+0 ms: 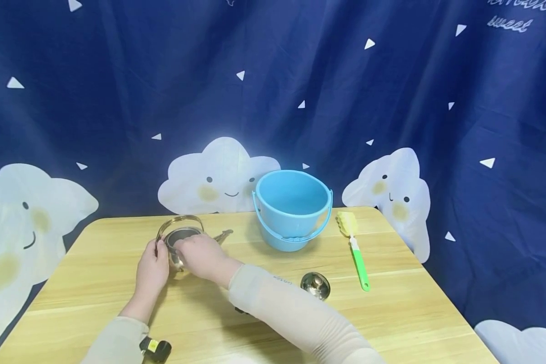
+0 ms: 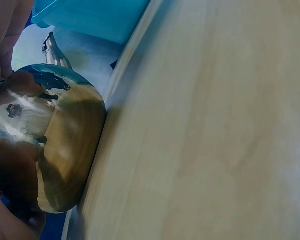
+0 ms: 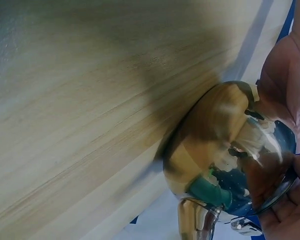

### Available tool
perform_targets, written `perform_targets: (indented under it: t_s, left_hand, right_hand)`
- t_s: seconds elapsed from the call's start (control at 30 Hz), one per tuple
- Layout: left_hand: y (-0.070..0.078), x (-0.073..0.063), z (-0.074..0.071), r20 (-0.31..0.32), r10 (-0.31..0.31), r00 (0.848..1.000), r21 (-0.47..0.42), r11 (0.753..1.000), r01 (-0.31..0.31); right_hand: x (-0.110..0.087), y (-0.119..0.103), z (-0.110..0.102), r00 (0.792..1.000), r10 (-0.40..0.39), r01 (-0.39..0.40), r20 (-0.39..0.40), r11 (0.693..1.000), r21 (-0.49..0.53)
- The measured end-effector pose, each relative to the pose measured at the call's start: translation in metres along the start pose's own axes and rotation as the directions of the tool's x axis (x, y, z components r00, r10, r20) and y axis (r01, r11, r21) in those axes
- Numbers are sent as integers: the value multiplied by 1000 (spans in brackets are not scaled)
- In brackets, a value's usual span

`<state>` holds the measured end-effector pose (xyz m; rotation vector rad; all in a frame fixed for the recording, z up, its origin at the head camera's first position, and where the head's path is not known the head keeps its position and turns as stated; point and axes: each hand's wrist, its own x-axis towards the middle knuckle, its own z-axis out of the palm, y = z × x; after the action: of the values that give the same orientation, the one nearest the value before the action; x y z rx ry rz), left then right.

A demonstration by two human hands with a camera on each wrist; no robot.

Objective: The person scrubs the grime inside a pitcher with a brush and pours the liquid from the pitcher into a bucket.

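A deep blue curtain [image 1: 273,65] fills the background beyond the worktop [image 1: 405,313], hanging in soft folds. Printed on it are white clouds with smiling faces and yellowish cheeks: a left cloud [image 1: 59,202], a middle cloud [image 1: 227,162] and a right cloud [image 1: 402,174], with part of another pale shape [image 1: 523,341] at the lower right edge. Small white triangles [image 1: 369,44] scatter between them, and pale lettering [image 1: 509,24] at the upper right includes the word "sweet". The worktop shows yellowish wood grain and rounded far corners. Light falls unevenly, brighter around the middle cloud.
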<state>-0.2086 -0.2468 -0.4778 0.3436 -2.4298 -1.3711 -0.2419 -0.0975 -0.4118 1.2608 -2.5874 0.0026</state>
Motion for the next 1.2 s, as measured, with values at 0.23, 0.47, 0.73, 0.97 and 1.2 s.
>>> perform_targets:
  t_s: [0.23, 0.47, 0.73, 0.97, 1.2]
  left_hand:
    - [2, 0, -1, 0, -1, 1000, 9, 1000, 1]
    - [2, 1, -1, 8, -5, 1000, 7, 1000, 5]
    - [0, 1, 0, -5, -2, 1000, 7, 1000, 2]
    - [1, 1, 0, -23, -9, 1000, 4, 1000, 9]
    - [1, 0, -1, -5, -16, 1000, 11, 1000, 16]
  right_hand:
    - [1, 1, 0, 1000, 8, -8, 1, 1000, 12]
    - [1, 1, -2, 1000, 16, -16, 10, 1000, -3]
    - [2, 2, -3, 1000, -4, 3, -31, 1000, -16]
    - [2, 4, -7, 999, -6, 5, -38, 1000, -7]
    - [1, 4, -7, 999, -6, 6, -51, 1000, 2]
